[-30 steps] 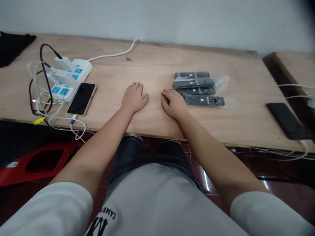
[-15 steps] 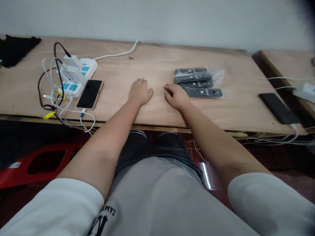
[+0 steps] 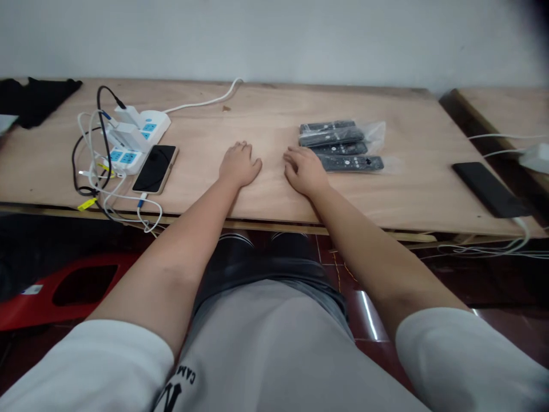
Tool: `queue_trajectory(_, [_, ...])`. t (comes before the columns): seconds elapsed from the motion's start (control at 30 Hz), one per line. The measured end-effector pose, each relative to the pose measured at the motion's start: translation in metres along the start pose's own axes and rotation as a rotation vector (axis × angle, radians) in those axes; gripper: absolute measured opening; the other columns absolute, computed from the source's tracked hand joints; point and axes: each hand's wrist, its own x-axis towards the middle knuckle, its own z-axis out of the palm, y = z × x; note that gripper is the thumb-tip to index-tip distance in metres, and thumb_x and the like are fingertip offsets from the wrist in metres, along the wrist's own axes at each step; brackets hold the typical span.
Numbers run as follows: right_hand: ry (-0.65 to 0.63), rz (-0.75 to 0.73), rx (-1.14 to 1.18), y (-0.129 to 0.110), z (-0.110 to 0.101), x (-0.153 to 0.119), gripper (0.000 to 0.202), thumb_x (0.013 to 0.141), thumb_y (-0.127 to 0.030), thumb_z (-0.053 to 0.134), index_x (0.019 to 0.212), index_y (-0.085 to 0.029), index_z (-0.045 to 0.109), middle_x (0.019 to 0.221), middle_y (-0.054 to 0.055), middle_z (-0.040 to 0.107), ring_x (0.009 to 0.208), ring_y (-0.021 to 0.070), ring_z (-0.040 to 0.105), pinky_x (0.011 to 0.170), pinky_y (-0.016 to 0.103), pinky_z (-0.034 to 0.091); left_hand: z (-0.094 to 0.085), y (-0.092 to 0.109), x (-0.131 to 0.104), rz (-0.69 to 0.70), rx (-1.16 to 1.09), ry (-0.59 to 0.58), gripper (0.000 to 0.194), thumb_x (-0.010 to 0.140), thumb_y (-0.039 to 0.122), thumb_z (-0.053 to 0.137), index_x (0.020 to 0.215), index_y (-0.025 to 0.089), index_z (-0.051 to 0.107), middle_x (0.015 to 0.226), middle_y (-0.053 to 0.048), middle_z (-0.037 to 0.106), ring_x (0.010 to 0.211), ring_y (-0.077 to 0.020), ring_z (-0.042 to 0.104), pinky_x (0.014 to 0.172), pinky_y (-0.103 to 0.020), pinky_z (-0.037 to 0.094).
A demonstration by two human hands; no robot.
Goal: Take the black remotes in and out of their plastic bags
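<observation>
A: What are the hands doing?

B: Both lie palm down on the wooden table (image 3: 266, 194), holding nothing. The left hand (image 3: 238, 165) is loosely spread, fingers relaxed and flat on the bare wood. The right hand (image 3: 303, 170) is also released, its fingers slightly curled, fingertips touching the board.

A: Does the right hand touch the remotes?

B: It sits just beside them. The four black remote controls (image 3: 338, 145) lie in clear plastic bags (image 3: 377, 133) right of that hand; whether a finger meets the nearest remote (image 3: 350, 163), I cannot tell.

A: Which way do the remotes point?

B: Their long axes run left to right across the table, roughly parallel to its front edge, stacked one behind the other from near to far.

A: And the arms?

B: Both forearms reach forward from white sleeves, converging toward the middle of the table, wrists low, the hands near each other but apart.

A: Anything else around?

B: Left of the left hand, a phone (image 3: 155, 168) lies face up beside a white power strip (image 3: 134, 137) tangled with cables. A second dark phone (image 3: 488, 189) lies well to the right, near the table's edge.
</observation>
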Motion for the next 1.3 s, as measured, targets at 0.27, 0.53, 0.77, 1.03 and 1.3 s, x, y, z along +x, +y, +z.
queue_trajectory(0.27, [0.118, 0.021, -0.103, 0.023, -0.033, -0.022, 0.045, 0.091, -0.027, 0.049, 0.131, -0.019, 0.067, 0.141, 0.014, 0.065, 0.134, 0.0367, 0.055, 0.118, 0.062, 0.036, -0.007, 0.003, -0.002, -0.015, 0.035, -0.023, 0.058, 0.098, 0.046, 0.045, 0.143, 0.011, 0.055, 0.157, -0.017, 0.051, 0.149, -0.0322, 0.041, 0.126, -0.048, 0.029])
queue_trajectory(0.53, [0.098, 0.097, -0.153, 0.085, -0.069, -0.051, 0.057, 0.084, -0.030, 0.054, 0.139, -0.021, 0.063, 0.144, 0.014, 0.064, 0.136, 0.0398, 0.055, 0.115, 0.064, 0.038, -0.012, 0.007, -0.003, -0.041, 0.078, -0.043, 0.059, 0.097, 0.044, 0.044, 0.144, 0.010, 0.056, 0.159, -0.016, 0.049, 0.150, -0.0312, 0.041, 0.127, -0.042, 0.028])
queue_trajectory(0.77, [0.143, 0.079, -0.130, 0.081, -0.073, -0.054, 0.059, 0.079, -0.024, 0.054, 0.137, -0.016, 0.060, 0.149, 0.018, 0.055, 0.139, 0.0382, 0.050, 0.117, 0.059, 0.040, -0.009, 0.004, -0.003, -0.025, 0.053, -0.020, 0.059, 0.097, 0.045, 0.046, 0.144, 0.011, 0.056, 0.158, -0.018, 0.049, 0.150, -0.0319, 0.041, 0.127, -0.045, 0.028])
queue_trajectory(1.03, [0.118, 0.104, -0.148, 0.077, -0.071, -0.056, 0.042, 0.078, -0.023, 0.056, 0.117, -0.017, 0.070, 0.119, 0.017, 0.068, 0.117, 0.0381, 0.061, 0.107, 0.057, 0.049, -0.009, 0.005, -0.002, -0.039, 0.042, -0.020, 0.058, 0.096, 0.044, 0.048, 0.144, 0.011, 0.056, 0.158, -0.017, 0.050, 0.150, -0.0323, 0.041, 0.127, -0.046, 0.029])
queue_trajectory(1.3, [0.084, -0.015, -0.092, 0.046, -0.056, -0.054, 0.042, 0.087, -0.027, 0.055, 0.123, -0.015, 0.074, 0.127, 0.015, 0.072, 0.119, 0.0328, 0.065, 0.109, 0.052, 0.051, -0.009, 0.005, -0.002, -0.033, 0.056, -0.017, 0.058, 0.096, 0.045, 0.046, 0.142, 0.010, 0.058, 0.156, -0.018, 0.052, 0.148, -0.0317, 0.043, 0.126, -0.044, 0.030])
